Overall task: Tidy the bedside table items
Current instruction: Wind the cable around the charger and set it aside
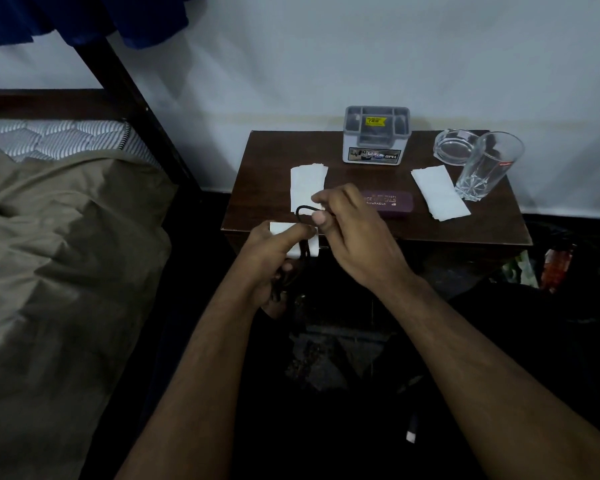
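Note:
Both hands work in front of the dark wooden bedside table [465,223]. My left hand [274,258] grips a bundle of black cable [300,216] together with a white block, perhaps a charger [305,245]. My right hand [354,233] pinches a loop of the same cable just above it. On the table lie a folded white tissue [307,183], a purple spectacle case [392,201], a second white tissue [440,194], a clear drinking glass [485,168], a glass ashtray [454,147] and a grey organiser box [376,136].
A bed with an olive cover [59,258] and a dark frame post [136,109] stands to the left. A white wall [361,57] is behind the table. Dark floor with clutter lies below, and coloured items [555,265] sit at the table's right.

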Tool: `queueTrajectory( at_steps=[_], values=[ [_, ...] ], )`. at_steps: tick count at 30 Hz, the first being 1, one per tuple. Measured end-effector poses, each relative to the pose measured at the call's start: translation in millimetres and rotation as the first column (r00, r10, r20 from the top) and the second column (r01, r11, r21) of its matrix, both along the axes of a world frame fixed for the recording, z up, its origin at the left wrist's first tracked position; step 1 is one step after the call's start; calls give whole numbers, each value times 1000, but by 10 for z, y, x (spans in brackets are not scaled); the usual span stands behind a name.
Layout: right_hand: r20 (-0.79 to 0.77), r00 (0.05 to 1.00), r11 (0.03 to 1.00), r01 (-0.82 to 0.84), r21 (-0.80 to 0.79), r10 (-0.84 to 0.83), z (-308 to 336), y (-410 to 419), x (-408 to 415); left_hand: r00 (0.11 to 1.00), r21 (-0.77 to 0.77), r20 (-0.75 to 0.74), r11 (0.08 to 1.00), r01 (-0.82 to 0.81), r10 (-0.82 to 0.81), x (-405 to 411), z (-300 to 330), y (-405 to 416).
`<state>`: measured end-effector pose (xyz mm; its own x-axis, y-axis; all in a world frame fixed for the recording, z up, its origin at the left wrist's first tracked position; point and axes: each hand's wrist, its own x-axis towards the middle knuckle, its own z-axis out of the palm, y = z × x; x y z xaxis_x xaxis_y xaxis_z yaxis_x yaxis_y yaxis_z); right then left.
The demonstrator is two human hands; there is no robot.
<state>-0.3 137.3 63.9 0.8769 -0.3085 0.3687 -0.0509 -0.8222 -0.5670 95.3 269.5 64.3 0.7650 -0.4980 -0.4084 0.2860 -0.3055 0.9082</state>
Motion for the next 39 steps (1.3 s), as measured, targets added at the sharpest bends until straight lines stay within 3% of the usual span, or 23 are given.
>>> queueTrajectory(
  at_steps=[7,11,14,17,19,22,24,26,30,34,39],
  values=[
    [186,982,965,-71,251,24,37,-243,-3,961,-106,-81,961,257,-266,-40,21,48],
    [162,984,990,-88,107,70,78,-261,-81,917,-198,-227,937,287,-329,-2,77,93],
    [233,969,995,-71,-64,84,108,-211,-115,880,-208,-317,931,299,-353,26,106,114],
    [281,960,994,15,-105,15,123,-214,-116,879,-184,-289,923,339,-380,-8,92,115],
    [219,973,991,90,-95,-68,110,-234,-102,888,-200,-221,910,362,-402,-29,78,119],
    [-93,995,993,54,107,-44,57,-291,-69,896,-271,-159,891,365,-415,-32,77,120],
    [-275,961,975,24,221,38,34,-291,-66,922,-290,-110,900,327,-370,-37,70,106],
    [-333,943,989,21,148,30,29,-262,-70,959,-331,-89,916,226,-269,-42,64,77],
    [-342,936,997,-83,5,80,1,-115,-58,996,-428,-73,904,7,-43,-11,69,16],
    [-378,906,960,-251,-121,189,-127,70,-10,982,-352,36,922,-162,187,42,52,-15],
    [-313,925,916,-303,-261,216,-61,128,-10,926,-311,101,896,-317,363,62,-10,-23]
  ],
)
